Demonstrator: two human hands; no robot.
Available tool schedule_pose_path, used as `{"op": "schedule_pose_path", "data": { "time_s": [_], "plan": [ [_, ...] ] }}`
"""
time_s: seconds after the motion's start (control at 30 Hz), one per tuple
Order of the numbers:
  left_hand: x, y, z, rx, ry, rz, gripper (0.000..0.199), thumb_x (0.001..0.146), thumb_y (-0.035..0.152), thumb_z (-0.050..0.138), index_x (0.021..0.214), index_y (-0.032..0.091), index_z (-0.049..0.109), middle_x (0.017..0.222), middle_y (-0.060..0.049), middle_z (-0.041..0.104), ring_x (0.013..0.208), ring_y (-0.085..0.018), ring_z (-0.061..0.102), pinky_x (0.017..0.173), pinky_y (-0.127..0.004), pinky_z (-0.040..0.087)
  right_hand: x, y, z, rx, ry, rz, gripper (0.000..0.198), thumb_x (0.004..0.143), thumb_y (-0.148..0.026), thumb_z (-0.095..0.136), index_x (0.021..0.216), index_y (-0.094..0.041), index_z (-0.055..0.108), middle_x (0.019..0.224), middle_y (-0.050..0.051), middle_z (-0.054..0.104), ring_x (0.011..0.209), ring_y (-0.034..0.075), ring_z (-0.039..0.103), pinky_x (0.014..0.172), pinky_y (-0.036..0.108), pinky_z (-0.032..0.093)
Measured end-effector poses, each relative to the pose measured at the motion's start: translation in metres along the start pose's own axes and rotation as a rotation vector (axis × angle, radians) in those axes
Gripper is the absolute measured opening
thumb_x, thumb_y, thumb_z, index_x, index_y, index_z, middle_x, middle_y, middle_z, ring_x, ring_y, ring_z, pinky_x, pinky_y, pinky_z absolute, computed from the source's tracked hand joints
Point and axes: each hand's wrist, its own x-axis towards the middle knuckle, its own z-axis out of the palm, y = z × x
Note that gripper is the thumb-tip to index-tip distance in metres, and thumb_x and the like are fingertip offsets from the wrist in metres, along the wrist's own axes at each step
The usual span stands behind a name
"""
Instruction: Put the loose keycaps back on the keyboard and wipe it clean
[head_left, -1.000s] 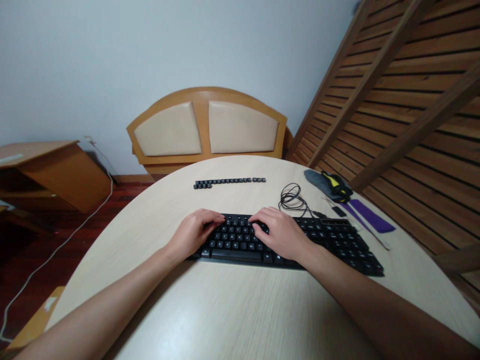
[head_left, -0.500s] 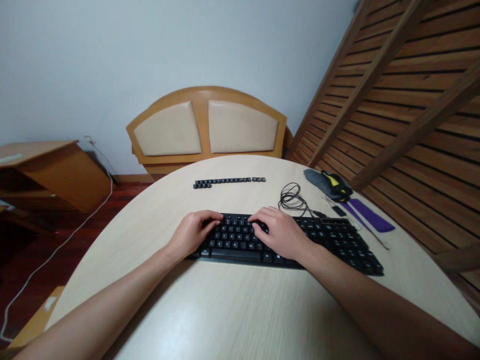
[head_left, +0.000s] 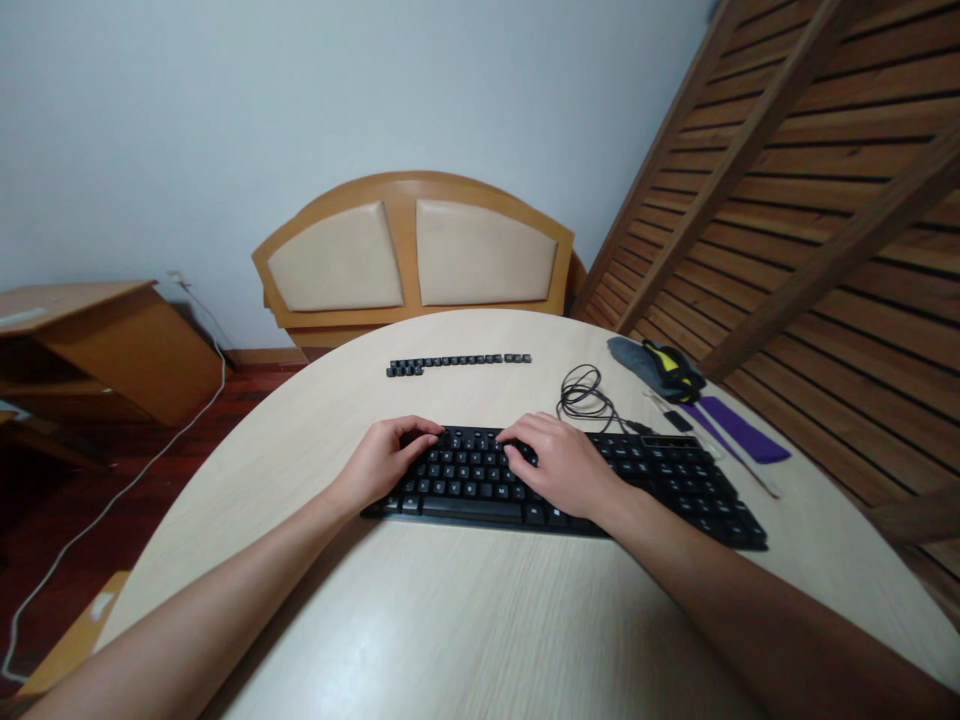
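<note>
Expect a light, stiff keyboard (head_left: pixel 469 475), best lifted by its short ends, directly beneath left hand (head_left: pixel 377 462) and right hand (head_left: pixel 561 462), with fingers curled near its far edge and any pinch impossible to tell.

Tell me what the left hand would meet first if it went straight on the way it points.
Probably the upper keys of the keyboard, then the right hand; whether the left hand touches those keys is unclear.
</note>
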Motion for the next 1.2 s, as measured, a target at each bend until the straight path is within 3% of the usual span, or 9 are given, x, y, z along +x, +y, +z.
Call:
{"op": "schedule_pose_path", "data": {
  "time_s": [0.3, 0.7, 1.2],
  "plan": [
    [0.0005, 0.0024, -0.0023, 0.034, -0.015, 0.006, 0.019, 0.091, 0.03, 0.057, 0.092, 0.02, 0.073, 0.094, -0.004, 0.078, 0.09, -0.022, 0.072, 0.088, -0.037, 0.056, 0.0002, 0.0002, 0.0002, 0.001, -0.001, -0.003, 0.016, 0.092, -0.018, 0.056, 0.099, -0.02, 0.07, 0.097, 0.006, 0.072, 0.093, 0.022, 0.064, 0.086, 0.039, 0.05],
    [-0.0028, 0.0041, 0.0003, 0.128, -0.064, 0.124, 0.021, 0.091, 0.033, 0.061, 0.103, 0.022, 0.074, 0.106, -0.004, 0.077, 0.1, -0.024, 0.07, 0.096, -0.04, 0.053, 0.001, -0.0011, -0.0006, 0.002, -0.001, 0.0, 0.016, 0.092, -0.018, 0.056, 0.099, -0.021, 0.07, 0.097, 0.005, 0.073, 0.094, 0.023, 0.064, 0.086, 0.039, 0.05],
    [-0.003, 0.0045, -0.0022, 0.202, -0.053, 0.114, 0.022, 0.095, 0.034, 0.058, 0.105, 0.023, 0.074, 0.107, -0.004, 0.077, 0.1, -0.024, 0.071, 0.093, -0.039, 0.053, 0.0003, 0.0005, 0.0007, -0.003, 0.004, -0.002, 0.016, 0.092, -0.017, 0.056, 0.1, -0.021, 0.069, 0.098, 0.005, 0.072, 0.095, 0.022, 0.064, 0.087, 0.038, 0.05]
  ]
}}
